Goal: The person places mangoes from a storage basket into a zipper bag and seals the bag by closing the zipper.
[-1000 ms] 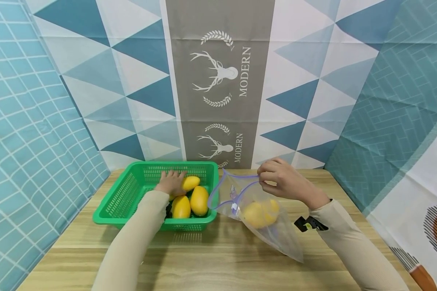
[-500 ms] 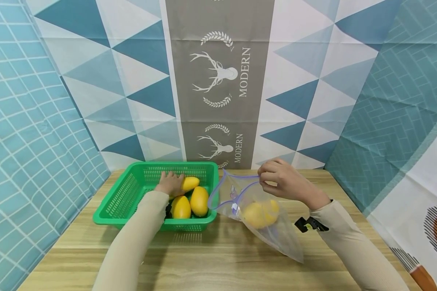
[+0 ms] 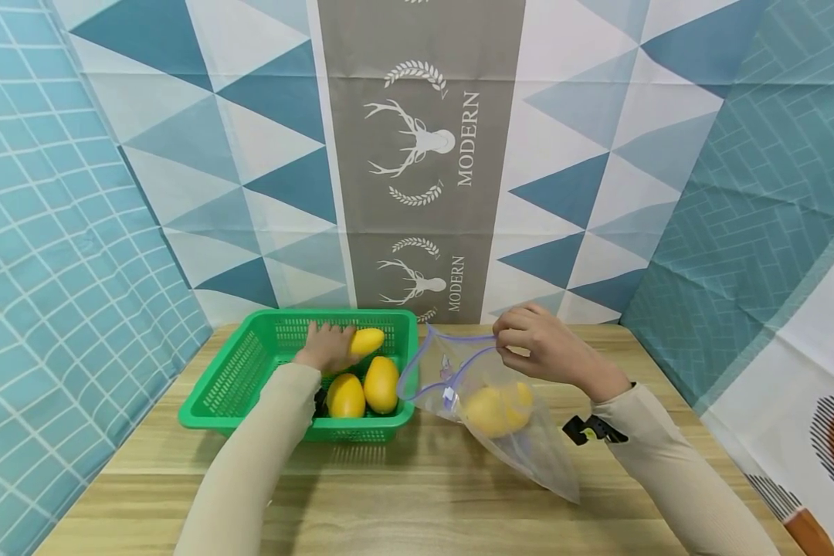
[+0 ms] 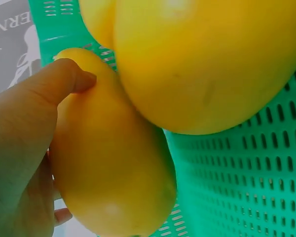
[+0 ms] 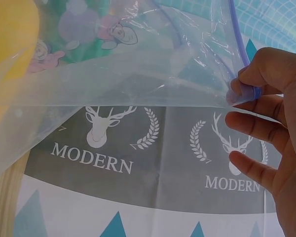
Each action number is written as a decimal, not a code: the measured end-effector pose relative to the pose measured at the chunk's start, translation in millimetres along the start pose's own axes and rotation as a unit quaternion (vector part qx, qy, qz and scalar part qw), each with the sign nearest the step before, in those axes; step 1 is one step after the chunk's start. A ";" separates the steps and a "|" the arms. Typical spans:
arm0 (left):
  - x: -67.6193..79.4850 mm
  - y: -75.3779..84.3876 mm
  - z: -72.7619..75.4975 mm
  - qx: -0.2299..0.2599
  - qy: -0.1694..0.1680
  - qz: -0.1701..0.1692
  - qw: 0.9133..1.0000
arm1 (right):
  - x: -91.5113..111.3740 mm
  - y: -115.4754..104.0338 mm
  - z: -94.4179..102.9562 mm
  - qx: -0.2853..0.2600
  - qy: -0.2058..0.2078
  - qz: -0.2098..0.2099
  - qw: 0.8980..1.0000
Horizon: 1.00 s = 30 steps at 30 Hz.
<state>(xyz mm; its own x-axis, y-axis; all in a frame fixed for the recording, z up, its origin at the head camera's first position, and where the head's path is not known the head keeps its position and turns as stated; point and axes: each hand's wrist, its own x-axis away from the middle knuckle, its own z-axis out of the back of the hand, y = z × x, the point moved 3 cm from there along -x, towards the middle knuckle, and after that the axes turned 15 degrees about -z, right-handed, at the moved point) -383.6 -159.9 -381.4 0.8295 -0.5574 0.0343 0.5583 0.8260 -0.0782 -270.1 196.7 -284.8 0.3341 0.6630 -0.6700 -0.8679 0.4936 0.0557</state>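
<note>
In the head view, my left hand [image 3: 327, 348] is inside the green basket [image 3: 215, 422], gripping a yellow mango [image 3: 367, 341]. The left wrist view shows the thumb across the top of that mango [image 4: 113, 158] and fingers behind it. Two more mangoes, a front one [image 3: 346, 396] and a right one [image 3: 381, 384], lie in the basket below it. My right hand [image 3: 538, 344] pinches the purple-edged mouth of a clear zip bag [image 3: 549, 463], which stands partly open toward the basket. Yellow mangoes [image 3: 489, 411] show through the bag's film. In the right wrist view, thumb and forefinger pinch the bag's corner [image 5: 244, 94].
Both the basket and the bag rest on a wood-grain table [image 3: 403, 502]. A patterned cloth backdrop [image 3: 417, 193] rises behind the table, with tiled-print cloth [image 3: 42, 270] on the left. The basket's right rim is close beside the bag's mouth.
My left hand has raised its mango slightly, so its tip sits higher above the other two. The right hand and the bag have stayed in place.
</note>
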 end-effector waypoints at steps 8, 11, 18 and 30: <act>0.3 1.8 18.5 -0.001 0.048 -0.019 0.999 | -0.8 -0.8 0.0 -0.002 0.001 -0.002 1.000; -0.5 3.9 25.7 -0.005 0.061 -0.024 0.998 | -0.8 -0.8 -0.1 -0.003 0.000 -0.004 1.000; 2.3 10.4 39.3 -0.029 0.078 -0.035 0.996 | -0.5 -0.8 -0.8 -0.001 -0.003 -0.008 1.000; 11.0 26.2 62.2 -0.074 0.151 -0.079 0.983 | 0.8 1.6 0.2 -0.004 0.000 -0.009 1.000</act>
<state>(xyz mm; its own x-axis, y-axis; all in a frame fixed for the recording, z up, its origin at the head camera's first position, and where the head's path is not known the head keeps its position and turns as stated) -358.9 -139.2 -321.1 0.6774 -0.6964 -0.2371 0.6537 0.7176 -0.2402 -271.2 198.1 -285.1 0.3491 0.6546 -0.6705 -0.8652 0.5000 0.0377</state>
